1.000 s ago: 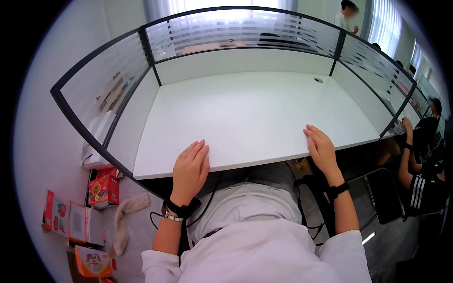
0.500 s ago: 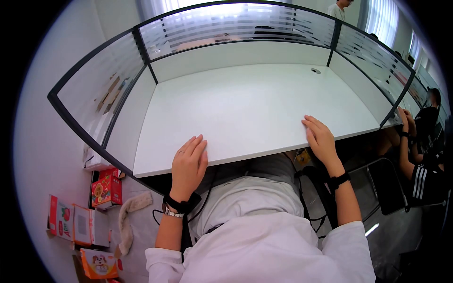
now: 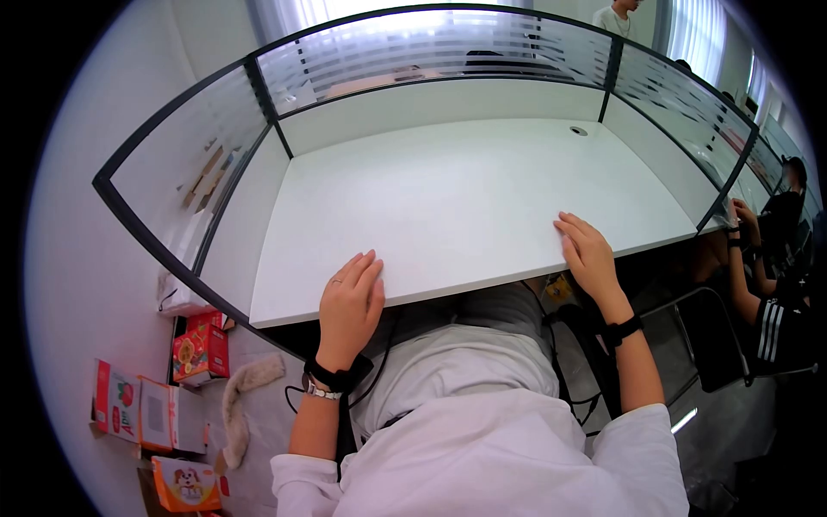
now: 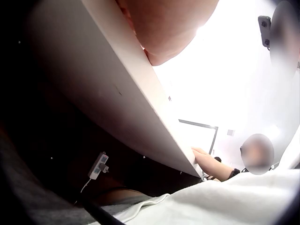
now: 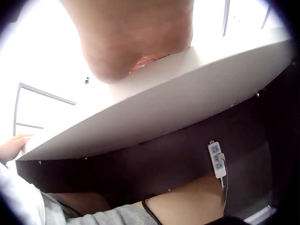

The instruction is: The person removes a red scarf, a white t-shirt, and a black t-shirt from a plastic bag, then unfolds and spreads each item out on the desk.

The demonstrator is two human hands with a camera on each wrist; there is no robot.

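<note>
Both hands rest at the front edge of a white desk, palms down. The left hand lies at the left part of the edge, fingers nearly straight and pointing forward, with a ring on one finger. Farther right, the right hand has its fingers extended over the desktop and its thumb beside them. Neither hand holds anything. In the left wrist view the left hand shows from below against the desk edge. The right wrist view shows the heel of the right hand over the desk's edge.
Dark-framed partitions enclose the desk on three sides. Red and white boxes and a beige fluffy strip lie on the floor at left. Another person sits at right beside a black chair. A power strip is under the desk.
The head view has tilted slightly, shifting the desk upward in the picture since the first frame. Both hands stay in place on the desk edge. The seated person at right has moved their arms.
</note>
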